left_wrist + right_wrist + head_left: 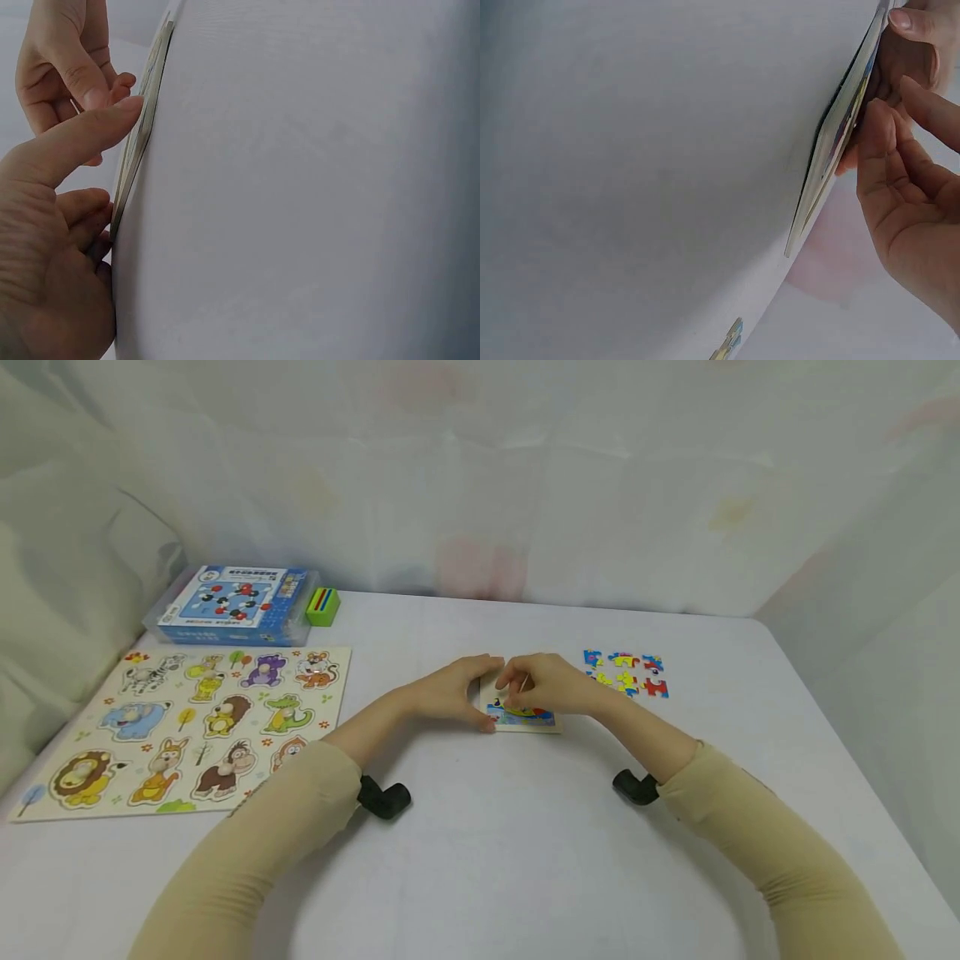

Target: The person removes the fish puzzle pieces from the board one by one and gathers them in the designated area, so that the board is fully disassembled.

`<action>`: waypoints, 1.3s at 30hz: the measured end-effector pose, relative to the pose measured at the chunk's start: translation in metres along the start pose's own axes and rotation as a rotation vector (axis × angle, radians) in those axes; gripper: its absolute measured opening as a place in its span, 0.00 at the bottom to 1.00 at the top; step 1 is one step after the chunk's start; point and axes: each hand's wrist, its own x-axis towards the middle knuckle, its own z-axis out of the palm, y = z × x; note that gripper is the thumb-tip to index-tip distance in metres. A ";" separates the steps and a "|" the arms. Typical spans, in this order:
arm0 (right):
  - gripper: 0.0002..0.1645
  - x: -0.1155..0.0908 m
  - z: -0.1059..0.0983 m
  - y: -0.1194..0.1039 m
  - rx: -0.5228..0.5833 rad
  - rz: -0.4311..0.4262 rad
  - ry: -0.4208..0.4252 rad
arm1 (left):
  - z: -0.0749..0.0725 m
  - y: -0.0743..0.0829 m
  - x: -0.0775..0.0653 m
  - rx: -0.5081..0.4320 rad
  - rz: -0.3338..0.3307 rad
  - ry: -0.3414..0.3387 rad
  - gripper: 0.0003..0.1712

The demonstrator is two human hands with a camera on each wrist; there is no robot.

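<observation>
A small picture puzzle board (522, 718) lies at the table's middle, mostly covered by both hands. My left hand (459, 690) curls round its left edge, thumb (82, 135) along the near side and fingertips over the far edge. My right hand (546, 685) holds the right part, bent fingers (877, 142) set on the picture face. In the right wrist view the board (832, 154) shows edge-on, with one corner seeming slightly raised off the cloth. Any piece under the fingers is hidden. Several loose coloured jigsaw pieces (627, 672) lie just right of my right hand.
A large animal peg puzzle (191, 727) lies at the left. Behind it are a blue box (234, 600) and a green block (323, 606). White cloth covers the table (487, 860) and hangs behind it. The table's right edge is near.
</observation>
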 end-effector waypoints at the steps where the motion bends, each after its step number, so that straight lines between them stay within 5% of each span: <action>1: 0.16 0.001 0.001 0.000 -0.004 -0.003 -0.005 | 0.000 0.000 0.000 -0.001 -0.002 -0.003 0.56; 39: 0.22 0.004 0.011 0.005 -0.047 -0.050 -0.037 | 0.001 0.000 0.000 0.042 -0.023 -0.029 0.55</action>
